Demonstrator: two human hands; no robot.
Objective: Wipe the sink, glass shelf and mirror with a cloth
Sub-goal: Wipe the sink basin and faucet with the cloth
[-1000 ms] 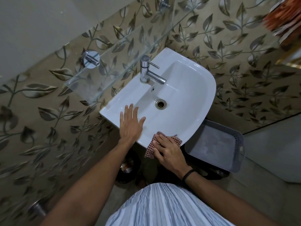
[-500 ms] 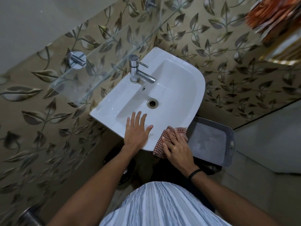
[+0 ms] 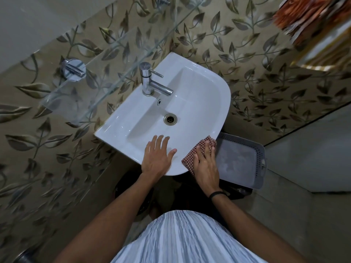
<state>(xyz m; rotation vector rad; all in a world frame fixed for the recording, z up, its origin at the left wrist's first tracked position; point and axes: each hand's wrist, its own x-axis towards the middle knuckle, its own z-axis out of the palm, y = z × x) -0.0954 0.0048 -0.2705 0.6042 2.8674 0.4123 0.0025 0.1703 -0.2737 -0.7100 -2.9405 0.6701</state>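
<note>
We begin at the left, where the glass shelf (image 3: 62,105) juts from the leaf-patterned wall on a chrome bracket (image 3: 74,70). Nothing rests on it and no hand is near it. Next is the sink (image 3: 117,130), with the tap (image 3: 150,80) at its back edge and the drain (image 3: 170,118) in the bowl.

Our left hand (image 3: 157,158) lies flat on the sink's front edge with fingers spread, and we take it to be bracing. Just beside it our right hand (image 3: 206,166) presses the checked cloth (image 3: 189,161) onto the front right edge of the rim, fingers straight and close together. A grey perforated basket (image 3: 241,164) sits below that edge.

We judge the sink step to be in hand — the rim is being wiped. The next move calls for sliding the cloth on round the curved right edge, flat and firm, then into the bowl; shelf and mirror come later. We can read no brand, label or writing anywhere.
</note>
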